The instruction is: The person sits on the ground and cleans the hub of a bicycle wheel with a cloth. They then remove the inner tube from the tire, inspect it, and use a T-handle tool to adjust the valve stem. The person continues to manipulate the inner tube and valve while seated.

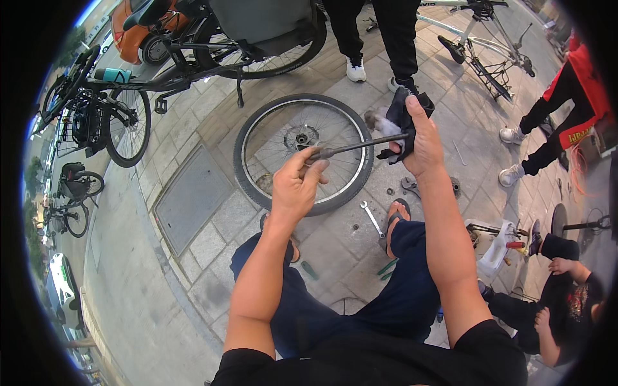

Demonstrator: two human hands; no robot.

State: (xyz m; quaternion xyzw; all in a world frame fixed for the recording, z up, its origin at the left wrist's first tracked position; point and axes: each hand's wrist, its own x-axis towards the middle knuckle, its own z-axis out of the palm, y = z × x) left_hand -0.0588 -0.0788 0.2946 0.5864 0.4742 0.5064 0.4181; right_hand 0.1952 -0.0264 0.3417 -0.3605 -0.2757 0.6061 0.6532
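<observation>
My left hand grips the thicker end of a dark metal rod between thumb and fingers. At the rod's other end, my right hand is closed around a crumpled black cloth, which wraps that end and hides it. The rod slants slightly upward to the right, above a bicycle wheel lying flat on the paving. By the cloth shows a small pale thing that I cannot make out.
A combination wrench and an adjustable wrench lie near my right foot. A black bicycle stands at upper left, a white bicycle frame at upper right. People stand ahead and at right; another person's hand shows lower right.
</observation>
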